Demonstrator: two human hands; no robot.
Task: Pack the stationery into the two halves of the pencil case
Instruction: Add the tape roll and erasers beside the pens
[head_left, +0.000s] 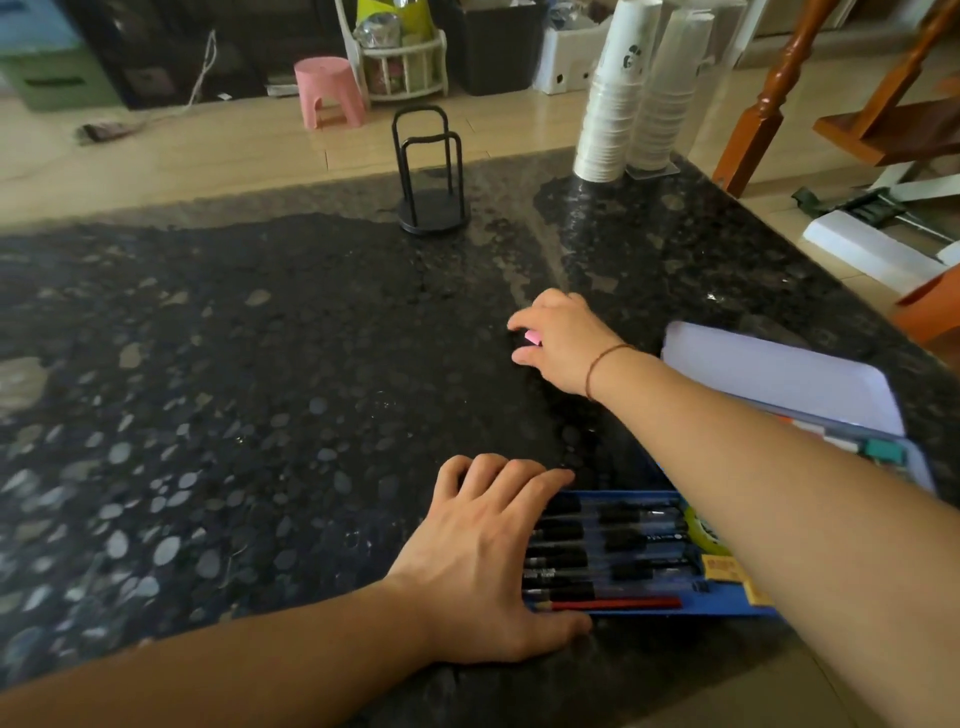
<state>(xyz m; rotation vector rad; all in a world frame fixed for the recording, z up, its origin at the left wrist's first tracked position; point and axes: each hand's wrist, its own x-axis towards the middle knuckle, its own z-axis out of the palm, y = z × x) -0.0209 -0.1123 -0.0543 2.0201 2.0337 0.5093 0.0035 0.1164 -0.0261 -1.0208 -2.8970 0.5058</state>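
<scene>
The pencil case (644, 608) lies open at the near right corner of the table (260, 389), a dark speckled stone top. Its nearer half sits just in from the near edge and holds a row of black pens (613, 545) lying side by side, with a red pencil (618, 604) along the near wall and some yellow items (724, 569) at the right end. The farther half, close to the right edge, is partly covered by a white sheet (779, 374); a teal piece (885, 451) shows in it, and the rest is hidden behind the forearm.

The left hand (488, 561) rests on the table at the left end of the nearer half, fingers loosely bent, fingertips at the case's far left corner and thumb along its near wall. Its grip closes around nothing.

The right hand (558, 340) reaches out over the middle of the table, well apart from the case. Its grip is narrowed, with thumb and fingers pinching a small pink eraser (533, 338).

Left of both hands the stone lies bare all the way to the left edge. Toward the far edge stands a black wire holder (428, 171) on a round base, and at the far right corner are two stacks of cups (618, 98).
</scene>
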